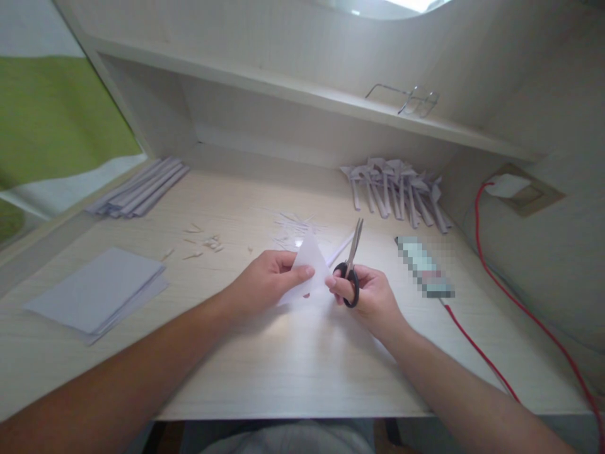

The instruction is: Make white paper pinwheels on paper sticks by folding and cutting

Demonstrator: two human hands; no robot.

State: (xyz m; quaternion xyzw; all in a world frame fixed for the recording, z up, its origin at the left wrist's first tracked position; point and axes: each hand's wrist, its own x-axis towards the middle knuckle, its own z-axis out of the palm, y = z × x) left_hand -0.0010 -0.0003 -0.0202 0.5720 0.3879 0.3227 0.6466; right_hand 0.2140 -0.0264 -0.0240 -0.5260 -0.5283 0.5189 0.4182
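Note:
My left hand (267, 277) pinches a folded white paper piece (309, 261), triangular with its tip pointing up, above the middle of the desk. My right hand (371, 295) grips black-handled scissors (352, 261) by the handle loops, blades pointing up and away, nearly closed. The scissors sit just right of the paper, and the right fingertips touch the paper's right edge. Small paper slivers (293, 230) lie on the desk beyond the hands.
A stack of white sheets (97, 293) lies at the left. Folded paper strips (139, 188) rest at the back left, finished paper pieces (397, 189) at the back right. A blurred flat object (424, 266) and red cable (482, 353) are at the right. Glasses (411, 99) sit on the shelf.

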